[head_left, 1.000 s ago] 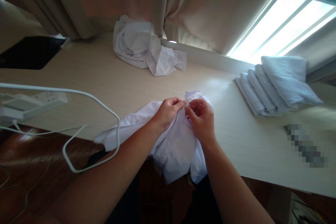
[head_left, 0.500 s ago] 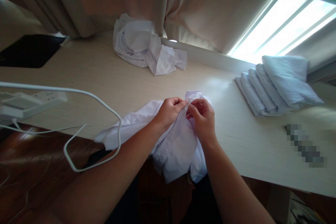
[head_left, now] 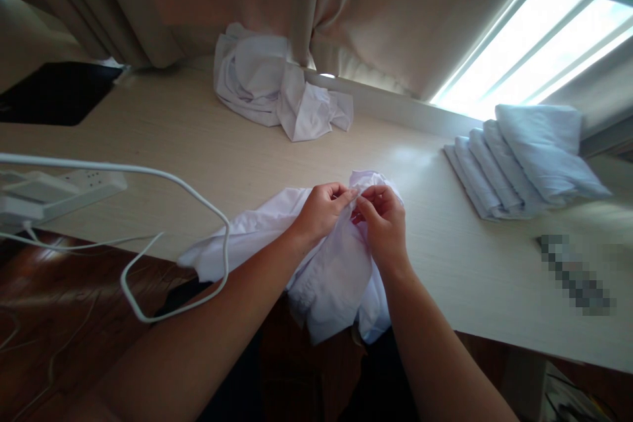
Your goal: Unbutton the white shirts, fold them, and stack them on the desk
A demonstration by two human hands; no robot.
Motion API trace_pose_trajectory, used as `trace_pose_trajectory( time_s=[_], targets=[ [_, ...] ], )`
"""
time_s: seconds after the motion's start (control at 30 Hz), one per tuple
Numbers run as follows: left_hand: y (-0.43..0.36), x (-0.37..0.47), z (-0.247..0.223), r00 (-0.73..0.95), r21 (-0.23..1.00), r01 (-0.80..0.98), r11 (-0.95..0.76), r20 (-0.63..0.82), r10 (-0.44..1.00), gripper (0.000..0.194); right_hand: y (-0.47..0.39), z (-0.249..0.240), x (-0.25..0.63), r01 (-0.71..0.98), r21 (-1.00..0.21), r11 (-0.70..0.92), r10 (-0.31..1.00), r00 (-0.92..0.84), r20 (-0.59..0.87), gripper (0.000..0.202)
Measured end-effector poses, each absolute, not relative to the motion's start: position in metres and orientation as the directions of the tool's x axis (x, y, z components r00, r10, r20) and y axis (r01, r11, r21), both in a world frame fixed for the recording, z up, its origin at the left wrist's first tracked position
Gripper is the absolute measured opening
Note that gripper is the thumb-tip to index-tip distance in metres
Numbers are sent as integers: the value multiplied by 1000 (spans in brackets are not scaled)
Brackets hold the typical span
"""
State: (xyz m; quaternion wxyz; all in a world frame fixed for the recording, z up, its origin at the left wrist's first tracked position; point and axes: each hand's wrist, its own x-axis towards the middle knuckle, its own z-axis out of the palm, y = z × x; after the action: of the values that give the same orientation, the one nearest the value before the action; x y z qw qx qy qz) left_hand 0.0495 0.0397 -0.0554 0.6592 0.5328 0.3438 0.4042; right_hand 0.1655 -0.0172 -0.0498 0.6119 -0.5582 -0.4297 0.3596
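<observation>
A crumpled white garment (head_left: 336, 270), which looks like a shirt, lies at the front of the table and hangs over its edge. My left hand (head_left: 324, 208) pinches a bit of its fabric between thumb and fingers. Close beside it on the right, my right hand (head_left: 383, 217) pinches the same garment, thumb against curled fingers. The fingertips almost meet; what small part lies between them is too small to make out. The garment's upper end bunches up just beyond my hands.
Another crumpled white garment (head_left: 267, 86) lies at the back by the curtain (head_left: 380, 20). Folded white cloths (head_left: 534, 158) are stacked at right, near a pixelated object (head_left: 576, 273). At left are a power strip (head_left: 84, 188), a looping white cable (head_left: 173, 178) and a black mat (head_left: 59, 93).
Almost nothing differs. Both hands keep their pinch on the white garment in the same spot, and the view has shifted very slightly.
</observation>
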Motion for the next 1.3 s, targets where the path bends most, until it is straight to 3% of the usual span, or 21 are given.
trace_pose_trajectory(
  time_s=[0.6, 1.3],
  targets=[
    [41, 44, -46, 536, 968, -187, 170, -45, 843, 21, -18, -49, 174, -60, -990, 124, 929, 358, 94, 13],
    [37, 42, -38, 604, 979, -177, 97, 30, 796, 25, -16, -51, 179, -104, -989, 109, 915, 400, 59, 20]
  ],
)
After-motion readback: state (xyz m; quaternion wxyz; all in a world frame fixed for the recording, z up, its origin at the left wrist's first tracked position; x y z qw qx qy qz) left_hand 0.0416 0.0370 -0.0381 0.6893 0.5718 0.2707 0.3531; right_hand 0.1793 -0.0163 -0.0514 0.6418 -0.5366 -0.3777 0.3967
